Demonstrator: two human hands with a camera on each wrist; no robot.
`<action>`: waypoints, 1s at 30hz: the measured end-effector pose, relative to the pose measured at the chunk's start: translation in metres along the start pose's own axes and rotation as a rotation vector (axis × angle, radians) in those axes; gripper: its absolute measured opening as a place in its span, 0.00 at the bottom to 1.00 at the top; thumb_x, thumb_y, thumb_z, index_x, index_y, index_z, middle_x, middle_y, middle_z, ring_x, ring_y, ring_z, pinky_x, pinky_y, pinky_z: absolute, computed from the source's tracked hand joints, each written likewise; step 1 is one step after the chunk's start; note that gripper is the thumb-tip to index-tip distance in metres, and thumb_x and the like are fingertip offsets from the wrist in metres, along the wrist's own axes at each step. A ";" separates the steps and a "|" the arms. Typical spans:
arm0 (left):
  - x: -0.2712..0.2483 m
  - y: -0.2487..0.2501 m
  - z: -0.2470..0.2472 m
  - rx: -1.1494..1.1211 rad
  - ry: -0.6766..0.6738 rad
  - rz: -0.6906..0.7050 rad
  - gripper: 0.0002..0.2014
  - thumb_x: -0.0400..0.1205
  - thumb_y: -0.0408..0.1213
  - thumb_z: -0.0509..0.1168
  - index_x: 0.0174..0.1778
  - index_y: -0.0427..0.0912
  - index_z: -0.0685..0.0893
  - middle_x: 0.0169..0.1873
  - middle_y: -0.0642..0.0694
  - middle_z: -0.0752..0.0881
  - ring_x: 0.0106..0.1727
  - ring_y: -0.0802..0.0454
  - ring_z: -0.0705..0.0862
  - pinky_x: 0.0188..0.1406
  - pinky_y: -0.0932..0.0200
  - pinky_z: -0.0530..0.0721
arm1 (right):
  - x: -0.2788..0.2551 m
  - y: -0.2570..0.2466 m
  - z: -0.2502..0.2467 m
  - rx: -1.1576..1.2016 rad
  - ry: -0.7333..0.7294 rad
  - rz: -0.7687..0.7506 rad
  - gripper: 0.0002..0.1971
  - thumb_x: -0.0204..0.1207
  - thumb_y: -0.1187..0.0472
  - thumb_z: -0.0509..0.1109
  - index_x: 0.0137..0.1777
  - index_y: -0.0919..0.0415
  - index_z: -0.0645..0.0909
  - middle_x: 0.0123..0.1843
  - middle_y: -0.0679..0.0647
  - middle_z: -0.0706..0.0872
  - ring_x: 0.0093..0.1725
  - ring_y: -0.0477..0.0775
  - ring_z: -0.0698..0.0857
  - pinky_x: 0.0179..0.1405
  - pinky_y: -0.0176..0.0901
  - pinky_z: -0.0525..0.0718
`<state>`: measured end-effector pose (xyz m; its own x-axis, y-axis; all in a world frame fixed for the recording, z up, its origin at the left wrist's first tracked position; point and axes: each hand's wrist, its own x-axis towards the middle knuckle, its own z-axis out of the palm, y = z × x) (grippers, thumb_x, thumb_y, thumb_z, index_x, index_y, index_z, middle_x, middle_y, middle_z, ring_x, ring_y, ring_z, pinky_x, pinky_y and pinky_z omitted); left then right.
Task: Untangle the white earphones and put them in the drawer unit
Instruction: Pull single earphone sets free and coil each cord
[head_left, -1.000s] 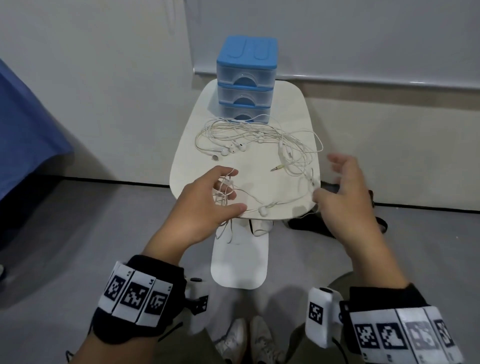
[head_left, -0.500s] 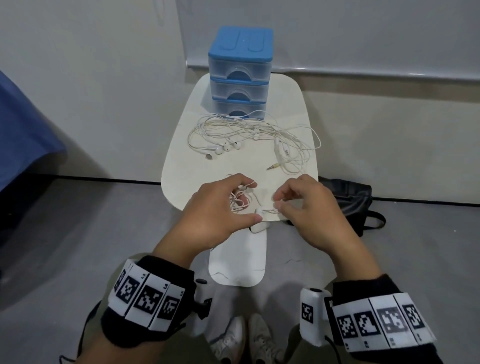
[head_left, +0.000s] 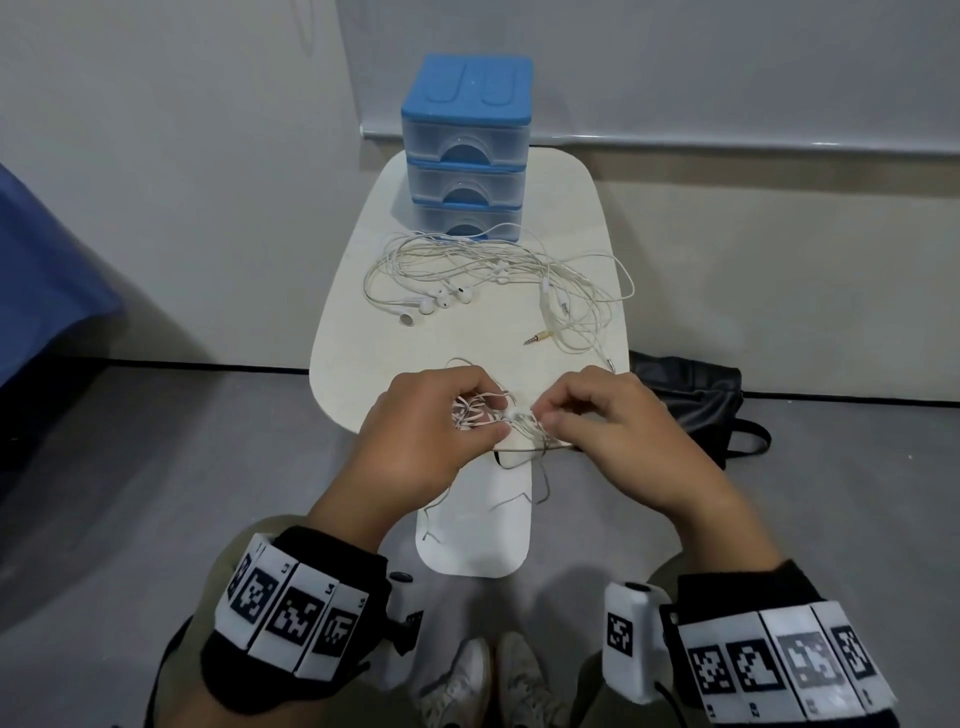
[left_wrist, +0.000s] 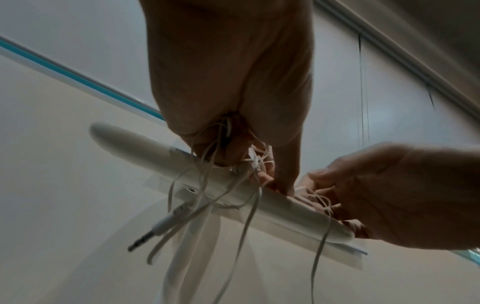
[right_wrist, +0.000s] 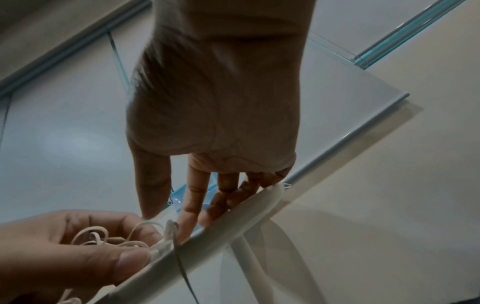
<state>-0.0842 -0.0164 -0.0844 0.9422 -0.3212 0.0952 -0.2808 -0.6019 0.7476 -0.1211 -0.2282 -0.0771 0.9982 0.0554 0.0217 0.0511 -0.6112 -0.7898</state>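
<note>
My left hand (head_left: 488, 415) grips a bunched set of white earphones (head_left: 465, 408) over the near edge of the white table (head_left: 353, 364). My right hand (head_left: 544, 417) pinches the same cable just right of the bunch. Loose strands hang below the table edge (head_left: 519, 493), and the left wrist view shows a jack plug (left_wrist: 141, 241) dangling among them. In the right wrist view the cable loops (right_wrist: 91, 236) lie in the left hand's fingers. The blue three-drawer unit (head_left: 467, 145) stands at the table's far end with all drawers closed.
More tangled white earphones (head_left: 493, 275) are spread across the table's middle in front of the drawer unit, a gold jack plug (head_left: 537, 339) among them. A black bag (head_left: 691, 400) lies on the floor to the right. My shoes (head_left: 488, 686) are below.
My right hand swung in from the open right side and took hold of the cable beside my left hand. My left hand has gathered the near earphones into a bunch.
</note>
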 end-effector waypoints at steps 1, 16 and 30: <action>0.000 -0.001 0.000 -0.007 0.001 0.005 0.07 0.76 0.47 0.80 0.46 0.60 0.89 0.44 0.66 0.90 0.46 0.62 0.88 0.49 0.45 0.87 | 0.002 -0.001 0.001 -0.003 -0.009 0.000 0.12 0.68 0.36 0.66 0.44 0.37 0.87 0.45 0.40 0.87 0.59 0.52 0.81 0.70 0.68 0.74; 0.000 -0.005 -0.003 -0.151 -0.013 0.006 0.05 0.77 0.40 0.81 0.40 0.53 0.92 0.36 0.60 0.90 0.30 0.64 0.83 0.36 0.54 0.82 | 0.004 -0.001 0.005 0.236 0.031 0.073 0.05 0.76 0.59 0.77 0.38 0.53 0.88 0.30 0.46 0.81 0.32 0.43 0.75 0.44 0.48 0.72; -0.001 0.003 -0.002 -0.014 -0.001 -0.041 0.04 0.78 0.44 0.79 0.39 0.56 0.91 0.31 0.65 0.87 0.24 0.66 0.80 0.36 0.53 0.82 | -0.013 0.000 -0.002 0.209 0.032 -0.008 0.14 0.71 0.60 0.83 0.53 0.45 0.87 0.53 0.41 0.88 0.56 0.44 0.83 0.61 0.44 0.80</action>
<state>-0.0859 -0.0162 -0.0814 0.9526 -0.2973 0.0642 -0.2397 -0.6039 0.7601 -0.1337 -0.2307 -0.0760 0.9984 0.0325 0.0454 0.0550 -0.4340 -0.8992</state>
